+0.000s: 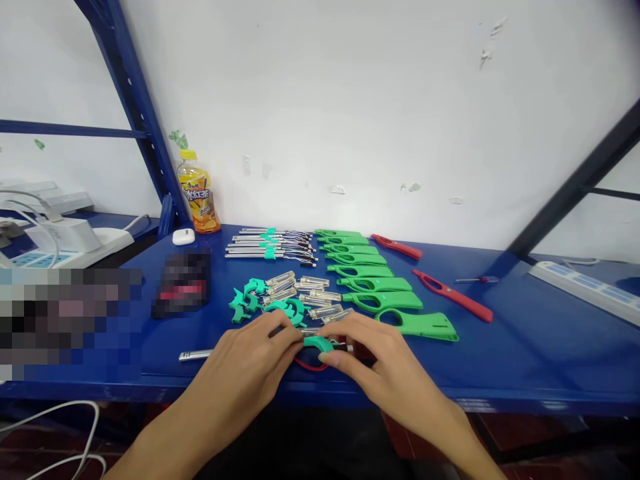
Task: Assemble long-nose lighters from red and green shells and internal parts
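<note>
At the front edge of the table, my left hand (257, 353) is closed, its fingertips pinching the near end of a teal curved trigger piece (317, 343). My right hand (383, 350) pinches the same piece from the other side with thumb and fingers. Under it shows the curved rim of a red lighter shell (311, 366), mostly covered by my hands. A silver metal tube (195, 355) sticks out left of my left hand, and a black part with a pale tip (345, 347) shows by my right fingers.
Beyond my hands lie loose teal triggers (239, 303), clear fuel tanks (320, 298) and silver tubes with wires (255, 247). Green lighter shells (383, 285) are rowed to the right, then red shells (457, 298) and a screwdriver (477, 280). A drink bottle (199, 193) stands at back left.
</note>
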A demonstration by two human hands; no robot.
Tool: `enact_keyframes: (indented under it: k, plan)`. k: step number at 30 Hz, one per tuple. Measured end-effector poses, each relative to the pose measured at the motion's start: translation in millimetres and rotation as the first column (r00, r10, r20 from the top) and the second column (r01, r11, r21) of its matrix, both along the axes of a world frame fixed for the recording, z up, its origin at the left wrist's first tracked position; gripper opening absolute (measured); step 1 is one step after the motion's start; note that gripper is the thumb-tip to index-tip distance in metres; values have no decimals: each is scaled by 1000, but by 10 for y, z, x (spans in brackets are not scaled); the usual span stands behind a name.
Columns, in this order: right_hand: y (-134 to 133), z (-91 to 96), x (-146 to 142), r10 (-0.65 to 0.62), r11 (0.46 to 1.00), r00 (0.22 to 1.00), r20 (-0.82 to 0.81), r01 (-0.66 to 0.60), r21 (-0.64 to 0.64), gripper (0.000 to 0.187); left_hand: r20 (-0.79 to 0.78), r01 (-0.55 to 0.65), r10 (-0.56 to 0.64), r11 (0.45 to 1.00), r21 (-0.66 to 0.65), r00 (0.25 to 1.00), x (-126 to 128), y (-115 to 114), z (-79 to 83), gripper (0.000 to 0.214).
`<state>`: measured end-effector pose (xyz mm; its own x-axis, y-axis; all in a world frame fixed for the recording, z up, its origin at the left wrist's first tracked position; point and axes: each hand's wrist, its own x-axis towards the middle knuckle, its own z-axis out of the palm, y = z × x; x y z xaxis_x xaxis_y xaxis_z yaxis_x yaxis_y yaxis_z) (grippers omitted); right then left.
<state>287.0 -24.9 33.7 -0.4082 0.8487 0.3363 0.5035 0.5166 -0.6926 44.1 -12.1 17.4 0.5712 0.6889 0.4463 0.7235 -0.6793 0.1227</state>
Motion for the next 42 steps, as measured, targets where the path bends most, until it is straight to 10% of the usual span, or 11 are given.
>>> enact_keyframes:
  k: [42]
  plan:
    - [-13,-105,-17,-55,998,996,71,53,36,18,119,76,-61,990,-120,991,15,78,-10,25]
